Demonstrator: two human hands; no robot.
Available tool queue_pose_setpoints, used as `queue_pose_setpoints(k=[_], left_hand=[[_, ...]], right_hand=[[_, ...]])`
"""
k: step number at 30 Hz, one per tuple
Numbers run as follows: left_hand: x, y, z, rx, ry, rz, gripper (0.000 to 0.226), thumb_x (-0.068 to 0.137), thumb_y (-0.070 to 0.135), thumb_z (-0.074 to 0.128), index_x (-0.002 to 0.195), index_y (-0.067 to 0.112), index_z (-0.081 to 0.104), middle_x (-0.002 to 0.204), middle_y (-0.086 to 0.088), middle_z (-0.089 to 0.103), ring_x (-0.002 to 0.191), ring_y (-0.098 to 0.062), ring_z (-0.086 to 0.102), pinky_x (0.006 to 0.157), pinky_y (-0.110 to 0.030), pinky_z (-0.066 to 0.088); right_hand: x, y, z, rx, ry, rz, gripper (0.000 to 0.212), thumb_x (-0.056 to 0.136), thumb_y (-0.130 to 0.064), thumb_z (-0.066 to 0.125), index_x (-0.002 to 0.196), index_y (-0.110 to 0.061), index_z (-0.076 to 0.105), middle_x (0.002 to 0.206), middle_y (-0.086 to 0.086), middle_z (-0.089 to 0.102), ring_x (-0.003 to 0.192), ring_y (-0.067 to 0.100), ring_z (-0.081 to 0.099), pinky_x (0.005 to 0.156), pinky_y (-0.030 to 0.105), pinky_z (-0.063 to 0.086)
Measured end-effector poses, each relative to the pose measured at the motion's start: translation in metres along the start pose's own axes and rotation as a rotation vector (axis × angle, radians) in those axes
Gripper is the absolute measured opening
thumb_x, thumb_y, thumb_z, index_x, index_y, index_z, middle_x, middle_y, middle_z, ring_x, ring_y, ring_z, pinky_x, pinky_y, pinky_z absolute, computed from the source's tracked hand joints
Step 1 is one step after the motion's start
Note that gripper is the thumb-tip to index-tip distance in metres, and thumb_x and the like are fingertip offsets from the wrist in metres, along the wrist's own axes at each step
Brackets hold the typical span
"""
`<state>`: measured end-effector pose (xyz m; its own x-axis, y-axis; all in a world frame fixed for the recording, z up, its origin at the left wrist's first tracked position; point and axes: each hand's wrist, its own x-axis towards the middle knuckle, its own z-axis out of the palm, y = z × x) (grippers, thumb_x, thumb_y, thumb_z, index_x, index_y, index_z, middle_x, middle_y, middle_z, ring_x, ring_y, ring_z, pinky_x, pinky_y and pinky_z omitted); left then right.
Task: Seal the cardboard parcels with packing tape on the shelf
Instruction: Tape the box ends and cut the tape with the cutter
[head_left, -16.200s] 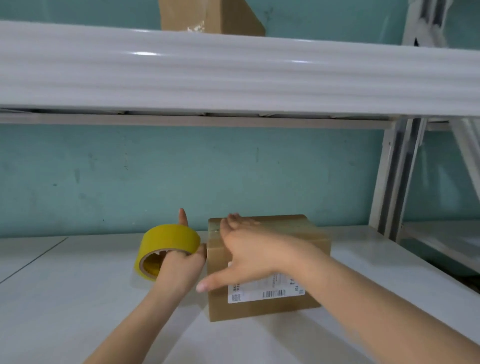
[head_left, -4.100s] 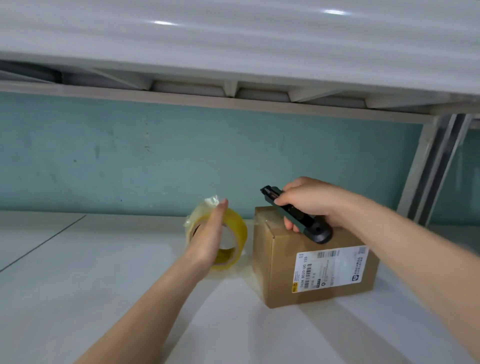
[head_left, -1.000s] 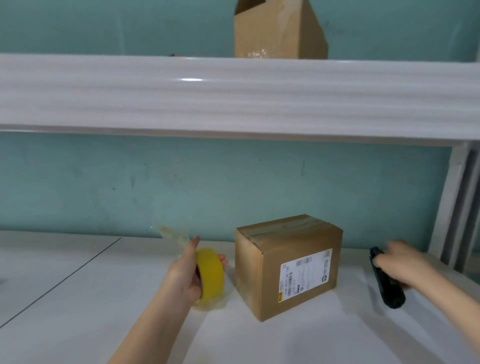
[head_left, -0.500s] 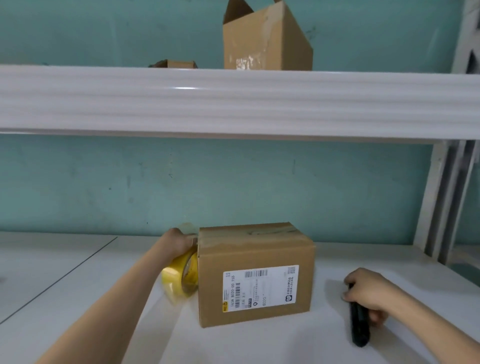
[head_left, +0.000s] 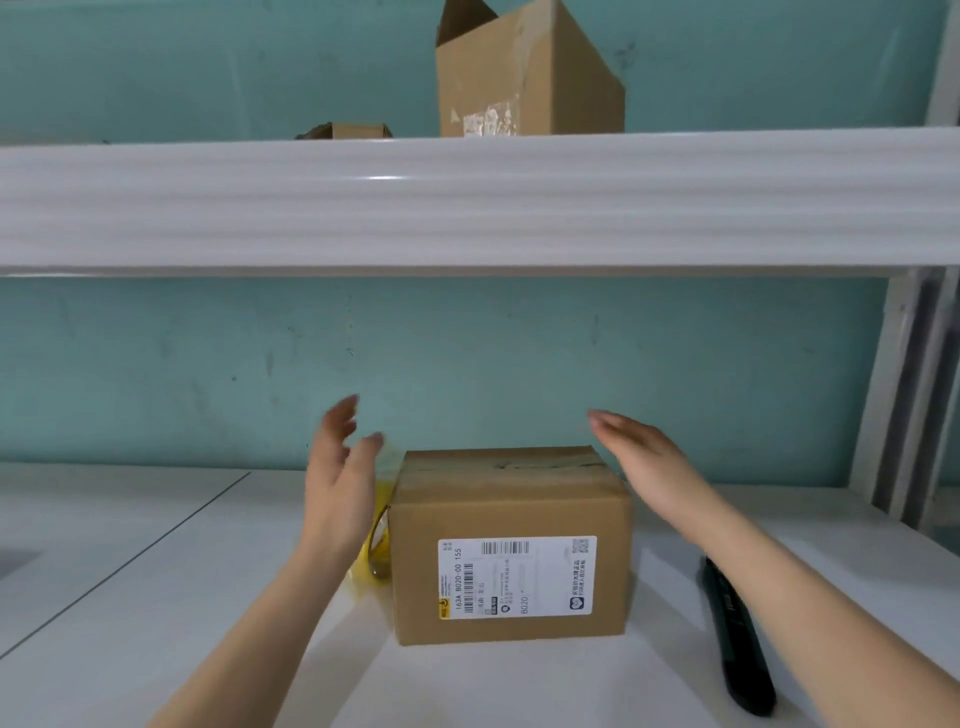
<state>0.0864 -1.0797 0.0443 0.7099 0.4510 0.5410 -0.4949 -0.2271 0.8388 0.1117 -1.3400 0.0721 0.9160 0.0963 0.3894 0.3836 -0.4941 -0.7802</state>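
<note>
Cardboard parcel (head_left: 511, 545), closed, shown standing on the white shelf (head_left: 156, 571) between the two hands; a strip of clear tape (head_left: 519, 462) is seen along its top seam, somewhat wrinkled, and a shipping label (head_left: 517, 577) is carried on the face turned toward the person. Left hand (head_left: 337, 478) is held just beside the parcel's left upper edge, fingers spread and relaxed, nothing grasped; its outline is blurred, and contact with the carton cannot be confirmed. Right hand (head_left: 644, 462) is raised off the parcel's right upper corner, fingers straight, likewise empty. The yellow tape roll (head_left: 376, 545) is stood on edge below the left hand, close against the parcel's left face. A black cutter (head_left: 737, 634) is laid on the shelf under the right forearm, apart from the parcel. Above both hands the upper shelf (head_left: 467, 202) is seen, bearing an open carton (head_left: 524, 78) and a smaller box (head_left: 358, 131).

Sealing of this parcel is judged nearly complete. Hazards: the upright roll may be knocked and sent rolling if the left hand is brought inward carelessly; the cutter may be swept toward the shelf's front edge by the right forearm; the wrinkled strip may lift if it is not pressed flat.
</note>
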Motion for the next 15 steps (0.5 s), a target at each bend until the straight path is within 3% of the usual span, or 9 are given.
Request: queue_pose_setpoints(k=[3,5,8,12,15], left_hand=[[-0.004,0.015,0.006,0.37,-0.601,0.092,0.04,0.098,0.033,0.041,0.138,0.028,0.043,0.144,0.015,0.037,0.133,0.005,0.023,0.105,-0.011,0.014],[0.0,0.013,0.009,0.648,-0.804,0.132,0.048,0.096,0.044,0.039,0.141,0.027,0.04,0.151,0.011,0.029,0.14,0.001,0.013,0.11,-0.017,0.008],[0.006,0.014,0.01,0.729,-0.859,0.084,0.054,0.096,0.048,0.037,0.145,0.027,0.033,0.155,0.012,0.02,0.144,-0.003,0.005,0.113,-0.023,0.004],[0.005,0.017,0.007,0.701,-0.878,0.052,0.05,0.095,0.049,0.039,0.141,0.03,0.038,0.154,0.013,0.023,0.143,-0.002,0.007,0.114,-0.026,0.006],[0.006,0.018,0.006,0.587,-0.854,0.025,0.05,0.096,0.045,0.041,0.143,0.031,0.035,0.149,0.021,0.023,0.14,0.002,0.007,0.112,-0.023,0.006]], right_hand=[[0.004,-0.012,0.013,-0.462,-0.318,-0.119,0.055,0.098,-0.047,0.026,0.148,-0.026,0.022,0.158,-0.009,0.008,0.145,0.004,0.001,0.117,0.031,-0.003],[0.007,-0.017,0.021,-0.751,-0.537,-0.118,0.066,0.094,-0.058,0.017,0.15,-0.025,0.008,0.159,-0.008,-0.002,0.145,0.005,-0.006,0.119,0.035,-0.004],[0.007,-0.024,0.022,-0.844,-0.61,-0.081,0.072,0.092,-0.063,0.014,0.15,-0.022,0.003,0.159,-0.006,-0.005,0.145,0.008,-0.005,0.119,0.031,-0.002],[0.0,-0.025,0.025,-0.896,-0.551,-0.109,0.074,0.091,-0.064,0.01,0.15,-0.021,0.005,0.159,-0.004,-0.001,0.146,0.008,-0.003,0.12,0.034,0.002],[-0.005,-0.031,0.026,-0.769,-0.508,-0.072,0.07,0.093,-0.061,0.016,0.15,-0.021,0.012,0.159,-0.005,0.006,0.146,0.008,0.003,0.119,0.029,0.003]])
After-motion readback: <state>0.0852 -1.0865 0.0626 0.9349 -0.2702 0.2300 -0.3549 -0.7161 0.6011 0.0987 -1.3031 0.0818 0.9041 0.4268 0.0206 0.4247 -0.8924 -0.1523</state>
